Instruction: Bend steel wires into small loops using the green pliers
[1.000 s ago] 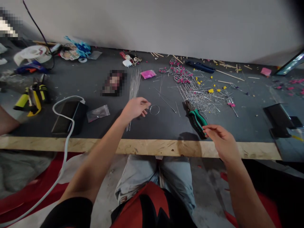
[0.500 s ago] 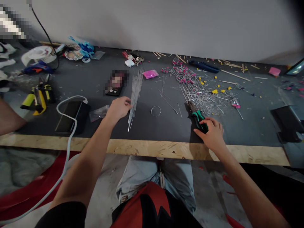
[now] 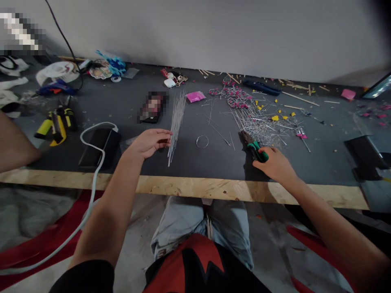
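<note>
My left hand [image 3: 152, 142] is at the left side of a long bundle of thin metal wires [image 3: 178, 118], its fingertips pinched at the bundle's edge. Green-and-black pliers [image 3: 253, 147] lie on the dark table with their jaws towards a heap of wire pieces [image 3: 262, 126]. My right hand [image 3: 271, 162] has its thumb and fingers closed round the pliers' handles. Between the hands are a small wire ring [image 3: 202, 141] and a few loose wires [image 3: 218, 132].
A phone [image 3: 153, 107] and pink packet [image 3: 196, 96] lie behind. At the left are a black power bank [image 3: 99, 147] with a white cable, yellow-handled tools [image 3: 58, 126] and another person's arm [image 3: 15, 142]. A black box [image 3: 366, 156] stands right.
The view has shifted slightly. My left hand has turned, its fingers now stretched further towards the wires. My right hand has closed more around the handles of the pliers.
</note>
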Available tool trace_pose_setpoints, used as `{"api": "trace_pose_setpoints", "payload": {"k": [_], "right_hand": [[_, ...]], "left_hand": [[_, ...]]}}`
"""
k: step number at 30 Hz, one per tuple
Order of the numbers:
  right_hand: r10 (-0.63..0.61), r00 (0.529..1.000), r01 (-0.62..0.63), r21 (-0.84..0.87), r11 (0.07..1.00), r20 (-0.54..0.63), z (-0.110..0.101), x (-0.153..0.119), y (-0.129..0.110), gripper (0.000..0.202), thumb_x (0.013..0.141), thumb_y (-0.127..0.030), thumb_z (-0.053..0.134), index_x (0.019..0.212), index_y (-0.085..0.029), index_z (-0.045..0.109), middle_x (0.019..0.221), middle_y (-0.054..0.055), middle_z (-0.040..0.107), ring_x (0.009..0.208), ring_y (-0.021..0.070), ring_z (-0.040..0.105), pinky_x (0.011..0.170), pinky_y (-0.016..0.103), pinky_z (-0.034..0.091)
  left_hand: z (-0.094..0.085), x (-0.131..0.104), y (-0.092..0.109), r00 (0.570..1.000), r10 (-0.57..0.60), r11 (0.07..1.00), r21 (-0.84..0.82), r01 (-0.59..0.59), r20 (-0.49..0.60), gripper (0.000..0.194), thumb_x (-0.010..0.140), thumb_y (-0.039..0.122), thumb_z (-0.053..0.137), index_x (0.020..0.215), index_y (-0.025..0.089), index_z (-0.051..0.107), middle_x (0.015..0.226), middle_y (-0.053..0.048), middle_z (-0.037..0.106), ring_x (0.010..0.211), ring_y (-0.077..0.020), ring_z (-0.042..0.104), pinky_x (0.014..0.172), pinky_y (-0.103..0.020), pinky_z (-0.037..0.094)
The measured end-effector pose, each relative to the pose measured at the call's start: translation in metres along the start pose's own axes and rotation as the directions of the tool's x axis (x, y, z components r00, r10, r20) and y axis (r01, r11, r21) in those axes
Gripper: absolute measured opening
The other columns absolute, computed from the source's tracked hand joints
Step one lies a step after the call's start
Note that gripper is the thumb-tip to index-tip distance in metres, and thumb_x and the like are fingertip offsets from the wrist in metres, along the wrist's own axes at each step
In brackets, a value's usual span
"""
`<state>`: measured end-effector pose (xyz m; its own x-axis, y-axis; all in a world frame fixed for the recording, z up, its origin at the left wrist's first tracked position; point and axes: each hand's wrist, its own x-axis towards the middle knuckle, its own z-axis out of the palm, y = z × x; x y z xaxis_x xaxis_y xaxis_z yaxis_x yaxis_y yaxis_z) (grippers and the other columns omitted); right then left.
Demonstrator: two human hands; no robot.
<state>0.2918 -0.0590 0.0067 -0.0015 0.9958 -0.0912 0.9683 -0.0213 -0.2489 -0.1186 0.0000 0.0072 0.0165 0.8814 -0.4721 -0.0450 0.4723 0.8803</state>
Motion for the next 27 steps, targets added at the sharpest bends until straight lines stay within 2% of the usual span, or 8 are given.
{"api": "trace_pose_setpoints", "payload": {"k": [2, 5, 8, 12, 15, 18, 23, 27], "right_hand": [[0.008, 0.999, -0.007, -0.027, 1.0, 0.046, -0.009, 0.005, -0.004, 0.034, 0.072, -0.04, 0.056, 0.101, -0.022, 0.058, 0.103, 0.013, 0.06, 0.084, 0.028, 0.059, 0.07, 0.036, 0.041], [0.079, 0.981, -0.079, -0.007, 0.997, 0.176, -0.023, 0.014, -0.009, 0.023, 0.078, -0.038, 0.046, 0.08, -0.02, 0.059, 0.074, 0.01, 0.062, 0.066, 0.0233, 0.057, 0.058, 0.032, 0.037], [0.188, 0.918, -0.273, 0.212, 0.939, 0.349, -0.032, 0.019, -0.008, 0.016, 0.075, -0.033, 0.049, 0.069, -0.019, 0.054, 0.06, 0.005, 0.059, 0.053, 0.0177, 0.055, 0.05, 0.029, 0.037], [0.18, 0.841, -0.482, 0.555, 0.678, 0.511, -0.033, 0.002, -0.007, 0.013, 0.07, -0.027, 0.056, 0.08, -0.019, 0.058, 0.07, 0.005, 0.065, 0.058, 0.0162, 0.059, 0.05, 0.026, 0.043], [0.044, 0.828, -0.514, 0.727, 0.455, 0.559, -0.031, -0.027, -0.015, 0.025, 0.069, -0.024, 0.06, 0.094, -0.021, 0.062, 0.087, 0.005, 0.069, 0.07, 0.0172, 0.064, 0.064, 0.029, 0.049], [-0.099, 0.818, -0.512, 0.795, 0.326, 0.567, -0.031, -0.056, -0.031, 0.032, 0.067, -0.02, 0.061, 0.099, -0.022, 0.063, 0.093, 0.003, 0.07, 0.081, 0.0186, 0.065, 0.079, 0.031, 0.049], [-0.148, 0.812, -0.485, 0.793, 0.369, 0.565, -0.035, -0.081, -0.059, 0.037, 0.065, -0.019, 0.063, 0.102, -0.021, 0.065, 0.099, 0.003, 0.069, 0.093, 0.0222, 0.062, 0.086, 0.034, 0.045], [-0.189, 0.812, -0.443, 0.794, 0.416, 0.552, -0.037, -0.085, -0.075, 0.046, 0.062, -0.02, 0.063, 0.108, -0.02, 0.063, 0.107, 0.003, 0.066, 0.102, 0.0226, 0.057, 0.092, 0.033, 0.04]], "left_hand": [[0.001, -0.007, 0.0, 0.999, 0.0, 1.0, -0.009, 0.001, 0.048, 0.012, 0.069, 0.01, 0.063, 0.081, 0.008, 0.061, 0.06, -0.002, 0.056, 0.049, -0.0069, 0.052, 0.047, -0.018, 0.045], [0.006, -0.019, 0.002, 0.99, 0.007, 1.0, 0.01, -0.008, 0.137, 0.011, 0.07, 0.014, 0.062, 0.08, 0.012, 0.058, 0.058, 0.0, 0.053, 0.045, -0.0066, 0.049, 0.039, -0.016, 0.037], [0.015, -0.03, 0.006, 0.989, 0.046, 0.996, 0.064, -0.055, 0.141, 0.011, 0.072, 0.019, 0.061, 0.08, 0.015, 0.055, 0.069, -0.002, 0.058, 0.043, -0.0055, 0.047, 0.034, -0.015, 0.029], [0.032, -0.045, 0.009, 0.992, 0.075, 0.958, 0.268, -0.1, 0.102, 0.017, 0.077, 0.029, 0.058, 0.091, 0.019, 0.06, 0.053, 0.005, 0.044, 0.035, -0.0027, 0.03, 0.034, -0.015, 0.017], [0.05, -0.056, 0.006, 0.979, 0.164, 0.907, 0.371, -0.199, 0.122, 0.019, 0.08, 0.031, 0.054, 0.092, 0.019, 0.063, 0.054, 0.004, 0.044, 0.039, -0.0036, 0.03, 0.038, -0.016, 0.019], [0.07, -0.066, 0.0, 0.955, 0.246, 0.852, 0.431, -0.296, 0.168, 0.02, 0.082, 0.029, 0.05, 0.091, 0.018, 0.065, 0.057, 0.003, 0.049, 0.044, -0.006, 0.035, 0.042, -0.018, 0.025], [0.093, -0.079, -0.011, 0.883, 0.331, 0.751, 0.473, -0.46, 0.333, 0.024, 0.084, 0.031, 0.047, 0.093, 0.02, 0.066, 0.082, -0.001, 0.066, 0.071, -0.0126, 0.056, 0.061, -0.021, 0.038], [0.103, -0.09, -0.011, 0.854, 0.335, 0.684, 0.521, -0.511, 0.398, 0.027, 0.086, 0.033, 0.044, 0.097, 0.02, 0.066, 0.091, -0.001, 0.068, 0.08, -0.0149, 0.059, 0.068, -0.023, 0.04]]}}
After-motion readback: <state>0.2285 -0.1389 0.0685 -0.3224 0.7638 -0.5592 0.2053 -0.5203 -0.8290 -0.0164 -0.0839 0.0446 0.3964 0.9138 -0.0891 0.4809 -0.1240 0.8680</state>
